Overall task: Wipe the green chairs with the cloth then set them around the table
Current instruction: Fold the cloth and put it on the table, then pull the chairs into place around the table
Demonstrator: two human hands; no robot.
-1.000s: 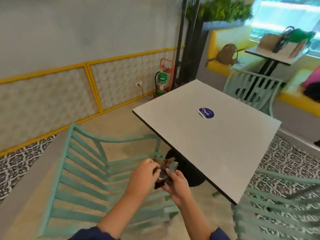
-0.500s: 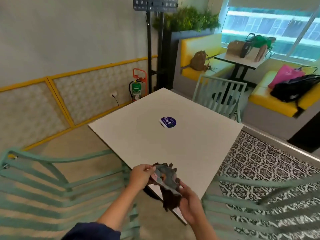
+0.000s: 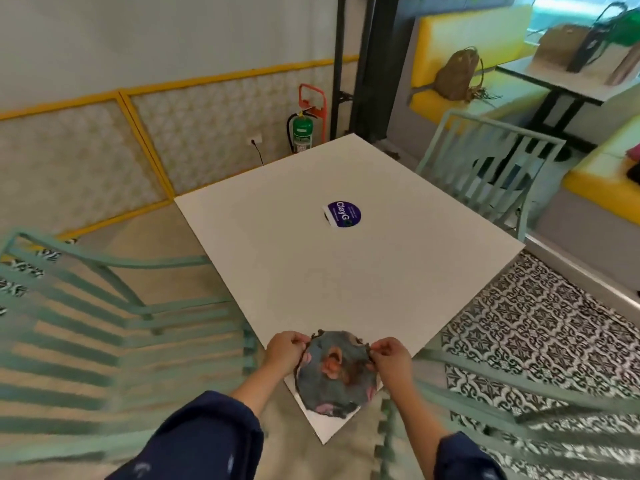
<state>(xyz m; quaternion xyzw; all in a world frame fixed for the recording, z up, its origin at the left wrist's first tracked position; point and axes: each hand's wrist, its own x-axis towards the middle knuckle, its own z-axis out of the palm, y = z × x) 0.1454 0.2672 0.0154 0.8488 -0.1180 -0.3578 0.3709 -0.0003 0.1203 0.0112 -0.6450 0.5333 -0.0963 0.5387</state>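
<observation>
A grey-blue cloth [image 3: 332,379] with pink patches hangs spread over the near corner of the white square table [image 3: 346,258]. My left hand [image 3: 282,353] pinches its upper left edge. My right hand [image 3: 389,358] pinches its upper right edge. A green slatted chair [image 3: 104,327] stands at my left beside the table. Another green chair [image 3: 519,420] is at my lower right. A third green chair [image 3: 485,171] stands at the table's far right side.
A round blue sticker [image 3: 343,213] lies on the tabletop. A green fire extinguisher [image 3: 302,132] stands by the wall behind it. Yellow benches [image 3: 464,32] with bags and a second table [image 3: 568,77] fill the back right. Patterned tiles [image 3: 540,327] cover the floor at right.
The cloth was bunched between my hands; now both hands hold it spread open by its top edge. My view has turned from the left chair toward the table corner.
</observation>
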